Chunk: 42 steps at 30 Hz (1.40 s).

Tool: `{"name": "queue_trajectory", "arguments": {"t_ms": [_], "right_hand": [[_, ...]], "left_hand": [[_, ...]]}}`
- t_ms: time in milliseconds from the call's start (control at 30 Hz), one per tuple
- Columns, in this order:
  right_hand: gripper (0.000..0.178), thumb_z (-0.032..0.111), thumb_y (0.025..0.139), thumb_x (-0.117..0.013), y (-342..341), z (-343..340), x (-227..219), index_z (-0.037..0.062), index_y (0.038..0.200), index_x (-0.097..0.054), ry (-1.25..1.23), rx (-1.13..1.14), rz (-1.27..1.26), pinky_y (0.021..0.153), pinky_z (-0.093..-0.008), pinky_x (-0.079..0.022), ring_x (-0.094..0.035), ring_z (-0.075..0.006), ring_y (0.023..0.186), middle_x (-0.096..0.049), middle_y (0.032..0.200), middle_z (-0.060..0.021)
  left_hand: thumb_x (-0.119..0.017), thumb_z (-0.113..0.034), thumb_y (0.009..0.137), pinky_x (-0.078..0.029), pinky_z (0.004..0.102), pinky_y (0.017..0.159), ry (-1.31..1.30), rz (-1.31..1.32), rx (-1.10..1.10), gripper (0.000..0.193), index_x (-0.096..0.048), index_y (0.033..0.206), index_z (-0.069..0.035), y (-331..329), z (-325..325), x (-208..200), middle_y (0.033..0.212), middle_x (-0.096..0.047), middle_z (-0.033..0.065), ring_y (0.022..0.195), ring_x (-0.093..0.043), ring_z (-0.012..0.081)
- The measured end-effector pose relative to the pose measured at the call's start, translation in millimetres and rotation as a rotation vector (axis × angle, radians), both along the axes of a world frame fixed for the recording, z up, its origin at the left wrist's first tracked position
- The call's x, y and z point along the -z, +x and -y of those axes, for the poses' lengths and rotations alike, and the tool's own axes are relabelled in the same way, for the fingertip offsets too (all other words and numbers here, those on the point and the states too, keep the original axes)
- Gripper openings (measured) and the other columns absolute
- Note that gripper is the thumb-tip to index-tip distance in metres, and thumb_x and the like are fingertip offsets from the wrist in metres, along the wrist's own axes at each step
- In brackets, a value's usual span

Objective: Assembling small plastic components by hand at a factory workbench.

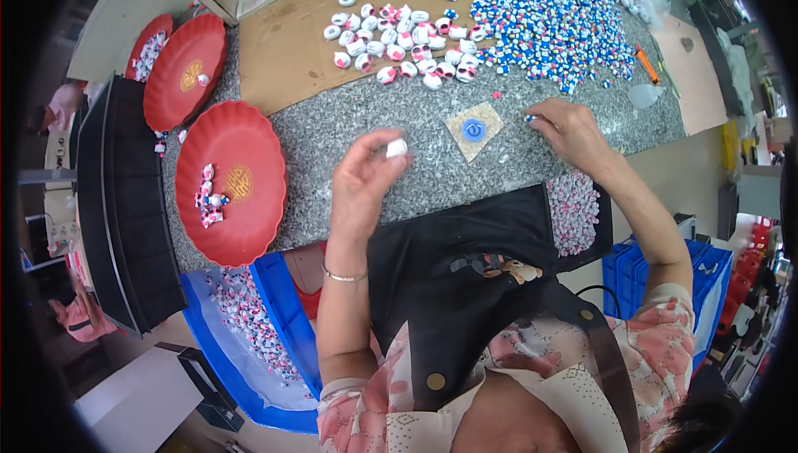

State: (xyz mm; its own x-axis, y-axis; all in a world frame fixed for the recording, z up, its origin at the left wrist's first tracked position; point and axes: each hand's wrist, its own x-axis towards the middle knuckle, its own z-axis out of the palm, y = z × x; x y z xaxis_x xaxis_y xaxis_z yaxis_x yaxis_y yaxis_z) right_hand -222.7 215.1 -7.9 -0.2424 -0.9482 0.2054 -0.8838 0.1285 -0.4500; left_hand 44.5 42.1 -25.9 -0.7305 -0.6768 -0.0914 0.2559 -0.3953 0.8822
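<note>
My left hand (366,172), raised over the grey speckled worktop, pinches a small white plastic piece (396,148) between thumb and fingertips. My right hand (573,135) is closed on a small blue-and-white piece (530,119), mostly hidden by the fingers. Between the hands a round blue holder (474,130) sits on a tan square pad (468,152). Beyond them lies a group of white-and-pink rounded pieces (405,40), some with a dark opening. Farther right spreads a big heap of small blue-and-white pieces (549,21). A tiny pink bit (496,96) rests behind the pad.
A red scalloped tray (264,204) with several small figures stands at the left, another red tray (170,100) behind it. Brown cardboard (283,54) lies under the white-and-pink pieces. An orange-handled tool (647,66) is at the right. Blue bins (287,312) stand below the worktop's edge.
</note>
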Motion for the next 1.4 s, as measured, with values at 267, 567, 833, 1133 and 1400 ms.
{"name": "queue_trajectory", "arguments": {"t_ms": [267, 567, 833, 1133, 1400], "right_hand": [[0.013, 0.002, 0.078, -0.064, 36.8, 49.7, -35.5, -0.0004, 0.09, -0.063, -0.006, -0.393, -0.194, 0.068, -0.041, -0.051, -0.064, -0.0326, 0.077, -0.063, 0.082, -0.0138], [0.013, -0.001, 0.076, -0.062, 41.8, 55.1, -33.8, -0.0004, 0.089, -0.061, 0.0, -0.39, -0.159, 0.069, -0.0418, -0.051, -0.062, -0.0344, 0.075, -0.061, 0.08, -0.0136], [0.018, 0.007, 0.086, -0.067, 63.3, 37.2, -33.6, -0.0025, 0.1, -0.067, 0.054, 0.028, 0.715, 0.067, -0.0272, -0.052, -0.065, -0.0134, 0.074, -0.068, 0.081, -0.0078], [0.014, 0.003, 0.084, -0.068, 66.0, 16.9, -43.2, 0.0011, 0.097, -0.07, 0.046, -0.171, 0.608, 0.065, -0.0275, -0.052, -0.067, -0.0154, 0.074, -0.068, 0.08, -0.0075], [0.007, 0.009, 0.081, -0.07, 85.9, 14.5, -31.7, 0.0048, 0.087, -0.069, -0.099, -0.234, 0.503, 0.056, -0.0365, -0.047, -0.063, -0.0279, 0.064, -0.062, 0.07, -0.0101]], "left_hand": [[-0.062, 0.01, 0.085, -0.051, 0.0273, 0.089, -0.088, 0.008, 0.016, 0.037, -0.055, 0.12, 0.002, 9.1, -24.1, -6.6, 0.107, -0.063, 0.0081, 0.102, -0.062, 0.0153], [-0.064, 0.013, 0.082, -0.053, 0.0253, 0.086, -0.101, 0.069, -0.009, 0.038, -0.055, 0.117, 0.003, 2.7, -31.3, 2.0, 0.105, -0.061, 0.0073, 0.097, -0.065, 0.0153], [-0.07, 0.009, 0.078, -0.057, 0.0261, 0.076, -0.596, 0.134, -0.18, 0.032, -0.061, 0.108, 0.001, -30.8, -48.5, 20.6, 0.105, -0.063, 0.0116, 0.091, -0.066, 0.0171], [-0.063, 0.002, 0.087, -0.054, 0.0232, 0.07, -0.293, 0.043, 0.294, 0.027, -0.064, 0.114, 0.004, -25.5, -41.7, -7.5, 0.099, -0.066, 0.011, 0.079, -0.067, 0.0141], [-0.054, -0.001, 0.093, -0.052, 0.0227, 0.067, -0.099, 0.033, 0.36, 0.023, -0.064, 0.113, 0.005, -13.3, -46.2, 4.8, 0.092, -0.066, 0.0107, 0.074, -0.064, 0.0123]]}}
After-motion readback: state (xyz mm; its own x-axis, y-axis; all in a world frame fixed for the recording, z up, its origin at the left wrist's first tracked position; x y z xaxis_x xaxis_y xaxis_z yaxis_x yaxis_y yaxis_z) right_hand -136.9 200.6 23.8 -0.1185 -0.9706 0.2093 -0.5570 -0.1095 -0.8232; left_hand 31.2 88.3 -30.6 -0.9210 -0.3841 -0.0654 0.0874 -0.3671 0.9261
